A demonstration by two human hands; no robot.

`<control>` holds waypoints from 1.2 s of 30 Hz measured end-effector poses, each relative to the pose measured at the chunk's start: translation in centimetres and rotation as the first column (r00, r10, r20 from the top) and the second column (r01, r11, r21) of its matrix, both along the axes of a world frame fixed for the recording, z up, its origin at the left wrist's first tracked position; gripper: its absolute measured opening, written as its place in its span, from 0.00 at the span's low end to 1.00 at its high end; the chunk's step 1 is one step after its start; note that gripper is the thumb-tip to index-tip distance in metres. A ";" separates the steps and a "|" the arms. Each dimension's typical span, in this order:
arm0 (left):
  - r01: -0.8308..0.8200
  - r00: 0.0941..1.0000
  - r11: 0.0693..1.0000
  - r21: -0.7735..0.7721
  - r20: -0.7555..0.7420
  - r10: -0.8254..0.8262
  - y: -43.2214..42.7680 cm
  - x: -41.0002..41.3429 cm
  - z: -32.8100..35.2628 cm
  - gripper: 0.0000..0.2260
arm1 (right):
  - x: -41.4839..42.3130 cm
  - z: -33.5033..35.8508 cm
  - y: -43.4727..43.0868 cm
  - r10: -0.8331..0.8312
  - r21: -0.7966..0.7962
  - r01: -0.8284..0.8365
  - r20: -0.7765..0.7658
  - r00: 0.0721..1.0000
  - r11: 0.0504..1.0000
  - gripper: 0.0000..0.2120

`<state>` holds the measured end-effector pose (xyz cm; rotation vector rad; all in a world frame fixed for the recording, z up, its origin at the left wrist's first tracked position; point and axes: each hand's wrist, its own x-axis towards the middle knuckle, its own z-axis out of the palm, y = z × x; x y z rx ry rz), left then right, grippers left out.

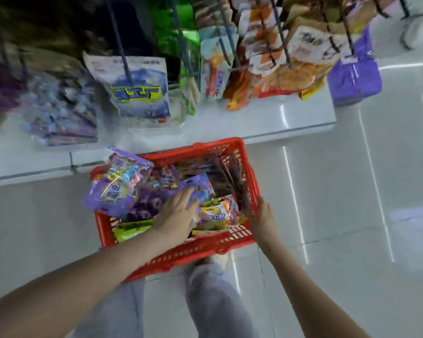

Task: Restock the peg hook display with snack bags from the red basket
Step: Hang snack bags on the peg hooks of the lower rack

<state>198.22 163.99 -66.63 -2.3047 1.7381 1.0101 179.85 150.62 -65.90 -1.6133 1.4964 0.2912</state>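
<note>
Bright overhead glare on floor [352, 167]; edges motion-blurred.

Left forearm [88, 269] is bare and reaches forward and down; left hand [178, 214] lies palm down, fingers straight and close together; right forearm [300, 276] reaches forward likewise; right hand [261, 214] has blurred fingers, grip unreadable.

glossy white tile floor [352, 191], white base shelf [266, 120].
</note>
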 end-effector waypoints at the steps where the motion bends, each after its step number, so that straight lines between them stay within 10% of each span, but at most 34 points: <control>1: 0.022 1.000 1.000 -0.002 0.009 -0.022 0.0 0.1 -1.6 0.25 | 0.4 -1.8 -0.2 -0.002 -0.023 0.002 0.002 1.000 1.000 0.22; 10: 0.253 0.966 0.937 -0.241 0.121 -0.230 -0.3 -1.8 -8.7 0.16 | 0.0 -10.9 2.7 0.031 -0.154 -0.045 -0.094 0.995 0.987 0.25; 16: -0.177 0.974 0.962 -0.210 -0.181 0.139 -0.8 -2.9 -7.3 0.28 | -0.4 -6.4 4.6 -0.216 -0.212 0.292 0.320 0.923 0.933 0.07; 20: -0.471 0.666 0.882 -0.018 -0.663 0.342 -2.1 -2.9 -4.3 0.39 | 1.3 -4.7 5.3 -0.365 0.159 0.332 0.514 0.776 0.930 0.06; 23: -0.744 0.336 0.649 0.162 -0.748 0.573 -2.7 -1.6 -3.7 0.33 | 2.3 -4.6 4.3 -0.566 0.501 0.293 0.571 0.595 0.814 0.08; 25: -0.790 0.208 0.556 0.258 -0.740 0.640 -2.6 0.5 -4.2 0.19 | 2.6 -5.2 3.7 -0.510 0.562 0.147 0.570 0.644 0.814 0.11; 31: -0.824 0.418 0.551 0.131 -0.516 0.748 1.6 3.9 -7.7 0.06 | 1.4 -11.1 2.4 -0.203 -0.040 0.217 0.222 0.954 0.975 0.13; 36: -0.841 0.452 0.534 0.090 -0.425 0.784 4.0 4.3 -9.3 0.14 | 0.3 -14.5 2.0 0.053 -0.072 -0.049 0.044 0.998 0.996 0.25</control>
